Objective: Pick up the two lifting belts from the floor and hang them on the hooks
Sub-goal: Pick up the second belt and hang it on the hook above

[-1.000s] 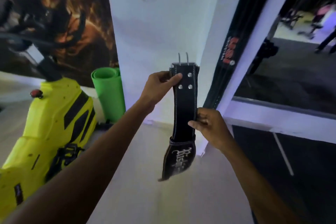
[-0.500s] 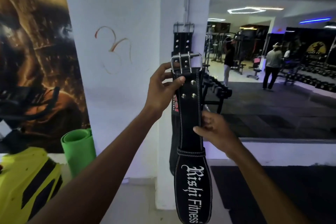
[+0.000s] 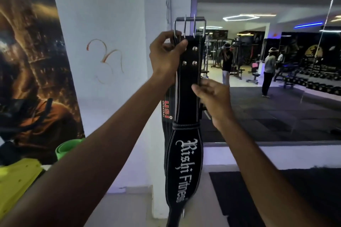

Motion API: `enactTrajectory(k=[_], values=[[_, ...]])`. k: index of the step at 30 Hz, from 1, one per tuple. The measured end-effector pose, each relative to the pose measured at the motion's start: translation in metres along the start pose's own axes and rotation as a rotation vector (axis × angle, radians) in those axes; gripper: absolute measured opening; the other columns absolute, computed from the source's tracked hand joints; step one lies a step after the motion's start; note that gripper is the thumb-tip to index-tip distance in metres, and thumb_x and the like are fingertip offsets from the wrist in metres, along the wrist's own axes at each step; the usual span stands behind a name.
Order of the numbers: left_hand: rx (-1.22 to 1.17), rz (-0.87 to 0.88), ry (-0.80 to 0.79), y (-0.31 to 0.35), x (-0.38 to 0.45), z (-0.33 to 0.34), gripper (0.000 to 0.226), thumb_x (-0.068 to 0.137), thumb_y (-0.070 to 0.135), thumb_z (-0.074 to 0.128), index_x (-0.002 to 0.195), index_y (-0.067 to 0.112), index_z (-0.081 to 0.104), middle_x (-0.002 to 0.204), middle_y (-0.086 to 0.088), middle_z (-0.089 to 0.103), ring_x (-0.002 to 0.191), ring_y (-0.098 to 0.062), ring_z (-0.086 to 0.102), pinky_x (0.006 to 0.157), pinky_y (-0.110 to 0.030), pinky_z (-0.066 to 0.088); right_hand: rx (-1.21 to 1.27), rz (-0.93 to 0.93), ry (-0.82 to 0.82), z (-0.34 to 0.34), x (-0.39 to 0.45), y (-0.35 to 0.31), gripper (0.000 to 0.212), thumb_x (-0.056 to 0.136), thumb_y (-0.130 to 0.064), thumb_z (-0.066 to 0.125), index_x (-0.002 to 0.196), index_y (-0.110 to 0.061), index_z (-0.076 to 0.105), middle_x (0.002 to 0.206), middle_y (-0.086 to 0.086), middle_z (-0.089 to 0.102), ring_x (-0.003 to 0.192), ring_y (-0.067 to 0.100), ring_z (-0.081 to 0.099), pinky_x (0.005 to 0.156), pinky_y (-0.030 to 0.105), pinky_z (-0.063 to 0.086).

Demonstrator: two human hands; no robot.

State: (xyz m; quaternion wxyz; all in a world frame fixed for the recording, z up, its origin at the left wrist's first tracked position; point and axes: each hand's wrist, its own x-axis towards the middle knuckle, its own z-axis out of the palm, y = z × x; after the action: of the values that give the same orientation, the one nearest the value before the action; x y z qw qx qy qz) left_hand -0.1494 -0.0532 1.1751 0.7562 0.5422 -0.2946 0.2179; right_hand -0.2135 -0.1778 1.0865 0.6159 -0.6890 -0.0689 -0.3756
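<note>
A black lifting belt (image 3: 188, 97) with white lettering and a steel two-prong buckle (image 3: 190, 26) hangs upright in front of a white pillar. My left hand (image 3: 166, 57) grips its top edge just under the buckle. My right hand (image 3: 214, 99) pinches the belt's right edge lower down. Behind it a second black belt (image 3: 167, 110) with red lettering hangs against the pillar, mostly hidden. A metal hook rail (image 3: 168, 3) runs up the pillar's face above the buckle.
The white pillar (image 3: 114, 24) stands straight ahead, a wall mirror (image 3: 276, 79) to its right reflecting gym machines and people. A green rolled mat (image 3: 64, 150) and a yellow machine (image 3: 16, 180) stand at lower left. A dark floor mat (image 3: 258, 199) lies at lower right.
The belt has risen with both hands; its buckle now sits higher along the pillar, covering the hanging belt's top. The view has tilted up from the floor.
</note>
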Motion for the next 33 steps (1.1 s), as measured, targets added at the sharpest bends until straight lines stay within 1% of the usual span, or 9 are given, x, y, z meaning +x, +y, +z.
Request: enactTrajectory(k=[2,7,12,14,17,22,26,29,33], values=[[0.019,0.009,0.011,0.005,0.007,-0.002,0.02,0.084,0.004,0.076,0.095,0.019,0.069,0.071,-0.009,0.069,0.065,-0.024,0.072,0.057,-0.033,0.059,0.001,0.043,-0.014,0.002,-0.017,0.024,0.019,0.085,-0.001,0.07,0.086,-0.019,0.066,0.081,-0.003,0.069,0.065,-0.009,0.066,0.063,0.01,0.052],[0.045,0.008,0.047,0.011,0.029,-0.012,0.023,0.076,0.015,0.077,0.098,0.019,0.072,0.088,-0.021,0.072,0.083,-0.04,0.074,0.072,-0.06,0.063,0.064,0.096,0.045,0.009,-0.042,0.064,0.024,0.084,0.002,0.07,0.108,0.003,0.064,0.088,0.001,0.07,0.073,-0.008,0.067,0.073,0.01,0.054],[0.037,0.004,0.077,0.014,0.041,-0.02,0.023,0.073,0.017,0.076,0.096,0.02,0.072,0.084,-0.021,0.07,0.074,-0.036,0.072,0.073,-0.055,0.063,0.03,0.185,-0.084,0.015,-0.067,0.102,0.028,0.079,-0.027,0.079,0.093,-0.006,0.068,0.093,0.026,0.072,0.078,0.018,0.067,0.073,0.034,0.054],[0.035,0.011,0.079,0.015,0.044,-0.023,0.022,0.074,0.016,0.077,0.095,0.019,0.072,0.082,-0.018,0.069,0.074,-0.033,0.07,0.074,-0.052,0.063,0.014,0.261,-0.11,0.013,-0.09,0.125,0.032,0.076,-0.032,0.081,0.096,-0.009,0.07,0.095,0.018,0.075,0.085,0.029,0.071,0.078,0.042,0.056],[0.052,0.008,0.076,0.013,0.045,-0.026,0.023,0.073,0.018,0.077,0.095,0.019,0.072,0.082,-0.017,0.068,0.075,-0.032,0.068,0.074,-0.051,0.063,-0.039,0.341,-0.17,0.008,-0.124,0.151,0.035,0.072,-0.029,0.081,0.096,-0.007,0.072,0.093,0.011,0.077,0.09,0.031,0.073,0.078,0.035,0.059],[0.06,0.007,0.059,0.006,0.045,-0.027,0.023,0.073,0.019,0.077,0.096,0.021,0.072,0.083,-0.017,0.069,0.077,-0.032,0.068,0.071,-0.046,0.063,-0.001,0.34,-0.188,0.012,-0.099,0.13,0.051,0.068,-0.043,0.085,0.086,0.002,0.068,0.088,0.025,0.072,0.075,0.023,0.066,0.075,0.035,0.051],[0.042,0.016,0.039,0.007,0.045,-0.024,0.023,0.081,0.011,0.075,0.103,0.013,0.07,0.083,-0.021,0.067,0.068,-0.029,0.069,0.063,-0.038,0.06,0.077,0.21,-0.094,0.016,-0.046,0.086,0.013,0.078,-0.019,0.079,0.079,-0.009,0.071,0.073,0.006,0.073,0.069,0.009,0.066,0.068,0.02,0.053],[0.047,0.046,0.045,0.015,0.051,-0.022,0.022,0.083,0.01,0.075,0.104,0.012,0.07,0.075,-0.014,0.068,0.067,-0.027,0.071,0.066,-0.044,0.063,0.031,0.235,-0.148,0.018,-0.058,0.1,0.013,0.078,-0.019,0.081,0.08,-0.011,0.071,0.071,0.0,0.072,0.065,0.012,0.063,0.065,0.03,0.053],[0.03,0.03,0.051,0.022,0.05,-0.028,0.02,0.088,0.003,0.072,0.107,0.008,0.068,0.065,-0.006,0.067,0.062,-0.021,0.07,0.066,-0.044,0.064,-0.055,0.362,-0.173,0.01,-0.119,0.145,0.042,0.068,-0.037,0.086,0.092,-0.006,0.071,0.091,0.015,0.076,0.084,0.033,0.072,0.079,0.047,0.058]])
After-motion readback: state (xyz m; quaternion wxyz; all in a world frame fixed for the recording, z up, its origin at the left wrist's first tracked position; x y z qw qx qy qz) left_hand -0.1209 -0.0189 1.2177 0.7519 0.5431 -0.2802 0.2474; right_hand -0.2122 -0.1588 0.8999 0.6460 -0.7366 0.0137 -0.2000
